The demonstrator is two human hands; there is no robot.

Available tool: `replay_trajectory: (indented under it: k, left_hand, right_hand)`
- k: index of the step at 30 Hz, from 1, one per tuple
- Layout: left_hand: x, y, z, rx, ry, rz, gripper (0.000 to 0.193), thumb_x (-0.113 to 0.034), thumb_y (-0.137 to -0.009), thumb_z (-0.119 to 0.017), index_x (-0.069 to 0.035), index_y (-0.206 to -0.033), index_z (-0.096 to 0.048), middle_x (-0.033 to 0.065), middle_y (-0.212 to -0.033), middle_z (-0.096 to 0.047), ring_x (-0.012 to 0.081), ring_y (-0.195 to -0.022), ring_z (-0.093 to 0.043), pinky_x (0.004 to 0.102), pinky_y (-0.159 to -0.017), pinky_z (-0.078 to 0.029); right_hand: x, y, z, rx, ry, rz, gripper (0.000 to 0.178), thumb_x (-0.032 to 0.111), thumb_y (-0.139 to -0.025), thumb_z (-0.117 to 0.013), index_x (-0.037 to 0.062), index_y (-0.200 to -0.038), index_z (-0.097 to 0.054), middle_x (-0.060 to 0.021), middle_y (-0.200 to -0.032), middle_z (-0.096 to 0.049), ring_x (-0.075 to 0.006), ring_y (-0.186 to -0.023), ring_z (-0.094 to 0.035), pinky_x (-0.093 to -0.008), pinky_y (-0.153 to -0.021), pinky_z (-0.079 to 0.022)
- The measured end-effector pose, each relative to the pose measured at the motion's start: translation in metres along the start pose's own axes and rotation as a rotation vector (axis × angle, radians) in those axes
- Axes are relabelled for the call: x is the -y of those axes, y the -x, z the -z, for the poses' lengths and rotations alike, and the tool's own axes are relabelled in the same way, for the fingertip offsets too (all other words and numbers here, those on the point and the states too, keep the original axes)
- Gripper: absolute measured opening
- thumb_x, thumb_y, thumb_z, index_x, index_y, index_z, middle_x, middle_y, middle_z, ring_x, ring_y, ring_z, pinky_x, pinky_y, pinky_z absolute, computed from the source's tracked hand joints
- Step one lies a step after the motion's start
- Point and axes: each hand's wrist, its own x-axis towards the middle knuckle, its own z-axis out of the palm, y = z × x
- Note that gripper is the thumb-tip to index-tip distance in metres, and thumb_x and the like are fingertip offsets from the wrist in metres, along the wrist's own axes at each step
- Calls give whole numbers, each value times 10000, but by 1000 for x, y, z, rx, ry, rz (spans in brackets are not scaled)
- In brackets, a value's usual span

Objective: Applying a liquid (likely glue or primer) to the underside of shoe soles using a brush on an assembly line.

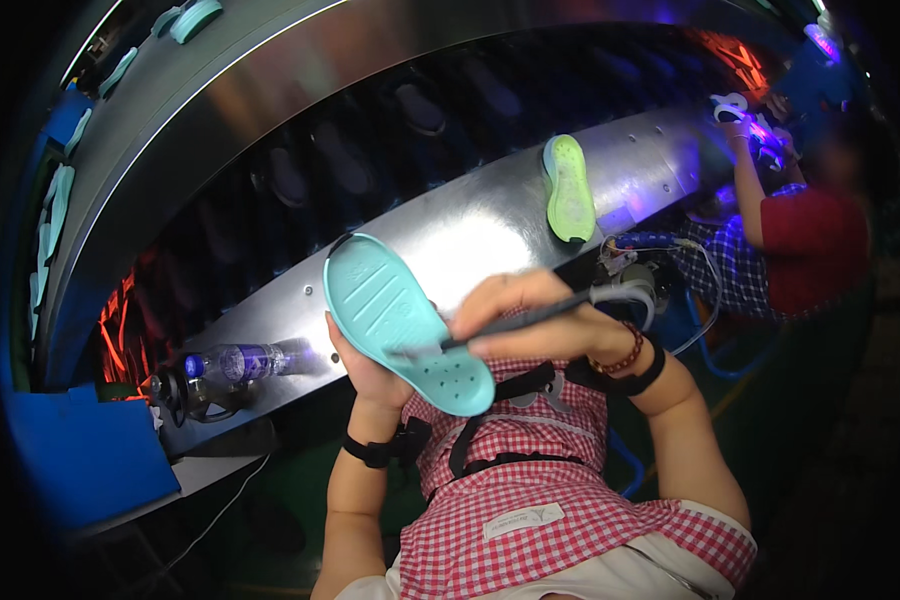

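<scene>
A turquoise shoe sole (382, 295) lies tilted in my left hand (368, 376), gripped from below along its edge, with its grooved and dimpled inner face up. Closed round the dark handle of a brush (518, 322) is my right hand (560, 325). The brush's pale tip, slightly blurred, is at the sole's middle; a pale tube runs from the handle's far end. Apart from both hands, a yellow-green sole (571, 190) rests on the metal ledge (470, 240), farther off to the right.
Behind the ledge is a dark recess with several soles (420, 108) and orange glows at its ends. A bottle (245, 362) and a dark-handled jug (205, 395) stand left, near a blue box (70, 455). A co-worker (805, 235) handles a shoe part at right.
</scene>
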Motion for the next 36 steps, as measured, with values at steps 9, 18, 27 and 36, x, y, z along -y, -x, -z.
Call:
replay_trajectory:
  k: [9, 18, 27, 36]
  left_hand:
    - [8, 3, -25, 195, 380, -19, 698, -634, -857, -216, -111, -1284, -392, 111, -1220, -493, 289, -1058, -509, 410, -908, -420]
    - [-6, 3, -32, 19, 39, -251, 860, -728, -794, -138, -49, -1250, -403, 207, -1026, -558, 329, -845, -574, 435, -752, -479]
    - [-32, -2, -40, 4, 18, -506, 864, -744, -781, -140, -75, -1263, -402, 207, -969, -559, 315, -801, -571, 436, -726, -481]
    - [-35, 0, -34, 66, -128, -508, 869, -742, -784, -123, -75, -1273, -391, 201, -1030, -561, 316, -844, -581, 419, -744, -493]
  right_hand:
    - [20, -4, -13, 44, -74, 34, 208, 22, -688, -708, 9, -891, -661, -117, -870, -646, -169, -831, -608, -277, -757, -474]
    - [20, 2, -6, 115, -132, 171, 202, 56, -685, -710, 42, -883, -677, -109, -858, -647, -177, -824, -600, -280, -736, -474]
    - [15, 11, -4, 15, -176, 185, 212, 16, -670, -719, 23, -876, -672, -79, -892, -650, -184, -866, -602, -288, -792, -472]
    - [-8, 15, -7, -41, -439, 17, 201, -15, -714, -668, 7, -913, -655, -116, -961, -634, -182, -930, -587, -301, -841, -466]
